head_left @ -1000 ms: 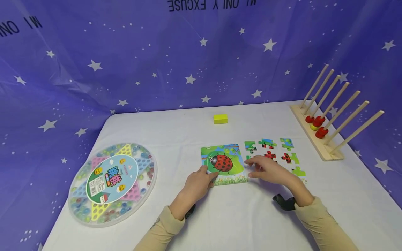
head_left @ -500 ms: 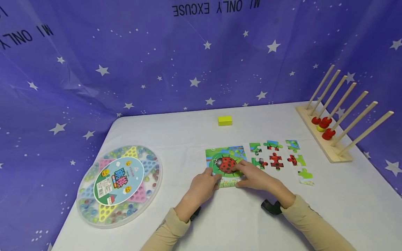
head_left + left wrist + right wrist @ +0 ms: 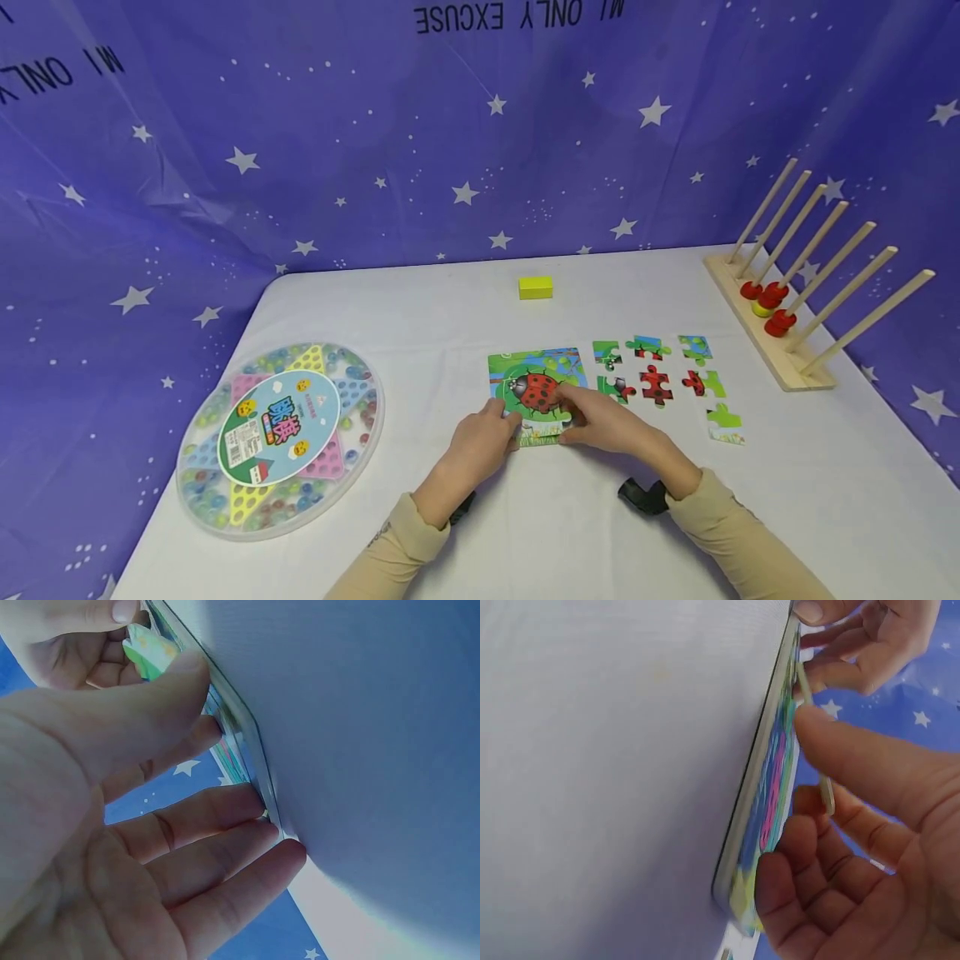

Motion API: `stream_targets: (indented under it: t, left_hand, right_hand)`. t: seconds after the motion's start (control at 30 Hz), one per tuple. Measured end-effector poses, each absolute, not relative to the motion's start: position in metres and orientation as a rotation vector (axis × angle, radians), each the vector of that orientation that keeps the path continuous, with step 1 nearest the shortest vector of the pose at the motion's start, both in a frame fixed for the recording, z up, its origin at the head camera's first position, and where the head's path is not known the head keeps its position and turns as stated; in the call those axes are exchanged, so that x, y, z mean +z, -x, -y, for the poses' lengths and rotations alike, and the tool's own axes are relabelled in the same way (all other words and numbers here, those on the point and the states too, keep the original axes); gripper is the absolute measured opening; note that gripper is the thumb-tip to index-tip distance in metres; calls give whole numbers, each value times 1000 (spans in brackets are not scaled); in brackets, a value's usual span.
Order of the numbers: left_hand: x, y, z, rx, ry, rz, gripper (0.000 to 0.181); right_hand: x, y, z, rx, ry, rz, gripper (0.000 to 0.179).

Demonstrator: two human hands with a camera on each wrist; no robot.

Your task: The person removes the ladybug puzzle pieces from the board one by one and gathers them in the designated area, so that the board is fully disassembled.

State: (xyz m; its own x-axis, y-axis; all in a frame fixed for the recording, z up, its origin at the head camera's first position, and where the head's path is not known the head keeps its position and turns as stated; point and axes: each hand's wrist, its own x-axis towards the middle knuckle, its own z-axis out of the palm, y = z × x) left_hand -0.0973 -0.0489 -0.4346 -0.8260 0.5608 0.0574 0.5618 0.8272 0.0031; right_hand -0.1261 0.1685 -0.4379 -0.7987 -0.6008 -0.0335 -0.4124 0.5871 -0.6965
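Note:
A square ladybug puzzle board (image 3: 534,371) lies on the table in the head view. My left hand (image 3: 480,442) rests at its lower left corner, with fairly straight fingers and the thumb touching its edges. Over the board's lower right part, my right hand (image 3: 607,419) pinches a small green and white puzzle piece (image 3: 152,652) between thumb and fingers. That piece (image 3: 825,793) appears edge-on in the right wrist view, tilted above the board. Several loose puzzle pieces, among them a red spotted piece (image 3: 656,387), lie right of the board.
A round marble board game (image 3: 281,429) in a clear case lies at the left. A yellow block (image 3: 536,288) sits toward the back. At the right stands a wooden peg rack (image 3: 783,362) with tall pegs and several red beads. A purple star-printed cloth (image 3: 420,150) hangs behind.
My right hand has moved left from beside the board to over its lower right part. Loose pieces it covered are now in view. The left hand stays at the board's corner.

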Motion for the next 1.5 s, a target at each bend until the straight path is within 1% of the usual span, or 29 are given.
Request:
stream_targets:
  t: [0.13, 0.3, 0.5, 0.7, 0.87, 1.1, 1.27, 1.37, 1.5]
  left_hand:
    - [-435, 97, 49, -43, 911, 2952, 26]
    - [-436, 97, 50, -60, 904, 2955, 27]
    - [-435, 96, 50, -77, 901, 2968, 27]
    - [-436, 97, 51, -80, 894, 2987, 28]
    - [-435, 96, 52, -96, 899, 2982, 29]
    - [-435, 96, 54, -131, 884, 2984, 28]
    - [-434, 96, 53, -140, 895, 2981, 28]
    - [-434, 96, 52, -138, 902, 2976, 29]
    - [-433, 98, 50, -133, 907, 2972, 29]
  right_hand:
    - [-436, 124, -180, -1077, 816, -2518, 42]
    - [-433, 120, -209, -1177, 755, -2489, 43]
    - [-434, 110, -254, -1333, 585, -2489, 44]
    - [-438, 96, -293, -1382, 399, -2499, 48]
    - [-442, 88, -313, -1373, 362, -2491, 48]
    - [-445, 90, -319, -1307, 326, -2521, 48]
    - [-441, 94, -315, -1204, 334, -2563, 53]
    - [-436, 98, -303, -1165, 392, -2591, 53]
    - [-427, 107, -273, -1116, 526, -2609, 45]
